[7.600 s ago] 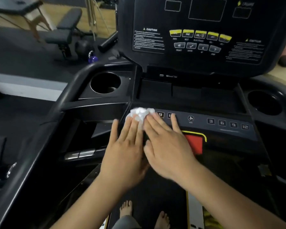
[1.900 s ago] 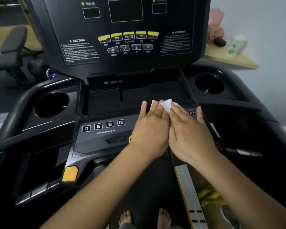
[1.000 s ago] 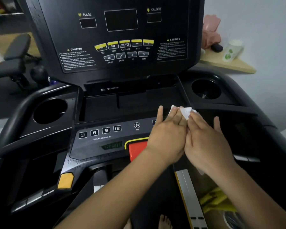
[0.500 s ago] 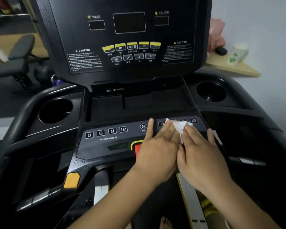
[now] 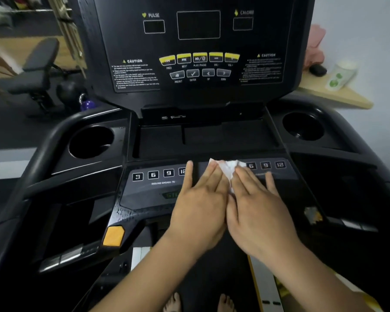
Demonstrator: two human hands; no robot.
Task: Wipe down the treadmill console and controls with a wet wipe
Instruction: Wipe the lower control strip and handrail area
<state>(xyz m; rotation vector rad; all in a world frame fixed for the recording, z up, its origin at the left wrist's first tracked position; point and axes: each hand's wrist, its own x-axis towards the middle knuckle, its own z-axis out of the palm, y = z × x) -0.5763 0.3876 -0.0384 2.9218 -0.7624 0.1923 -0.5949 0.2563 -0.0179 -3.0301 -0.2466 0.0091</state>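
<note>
A crumpled white wet wipe (image 5: 229, 168) lies on the grey button strip (image 5: 153, 188) of the black treadmill console (image 5: 198, 64). My left hand (image 5: 200, 203) and my right hand (image 5: 254, 206) lie flat side by side, and their fingertips press the wipe onto the middle of the strip. The left group of number buttons (image 5: 153, 174) is uncovered, apart from the 12, which my left thumb partly hides. On the right, the 6, 9 and 12 buttons (image 5: 266, 165) show beside the wipe. The hands hide the strip's centre.
Cup holders sit at the left (image 5: 90, 141) and right (image 5: 303, 126) of the console tray (image 5: 207, 136). An orange tab (image 5: 113, 235) sticks out at the lower left. A wooden shelf (image 5: 338, 95) with a white bottle (image 5: 340, 77) is at the right. A weight bench (image 5: 35, 70) stands far left.
Both hands have slid the wipe leftwards along the button strip, from its right end towards the middle. The right-hand number buttons are now uncovered, and the fan button and red stop button are hidden.
</note>
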